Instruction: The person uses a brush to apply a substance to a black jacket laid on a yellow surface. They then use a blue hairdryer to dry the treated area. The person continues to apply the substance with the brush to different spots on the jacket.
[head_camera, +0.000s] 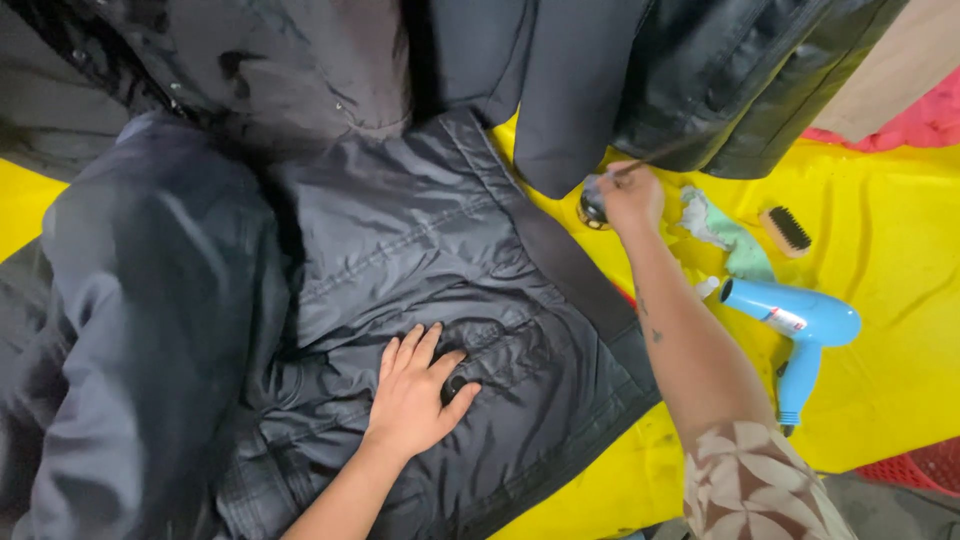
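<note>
A work surface covered in a bright yellow cloth (900, 290) fills the frame. A dark padded jacket (400, 300) lies spread across its left and centre. At right lie a blue hair dryer (800, 325), a wooden brush (787, 231), a pale green rag (728, 237) and a small round tin (592, 210).

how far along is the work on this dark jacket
Done: jacket spread flat on the yellow cloth. In hand: left hand presses by a dark button; right hand holds a thin tool at a small tin. Brush and blue hairdryer lie unused.
</note>
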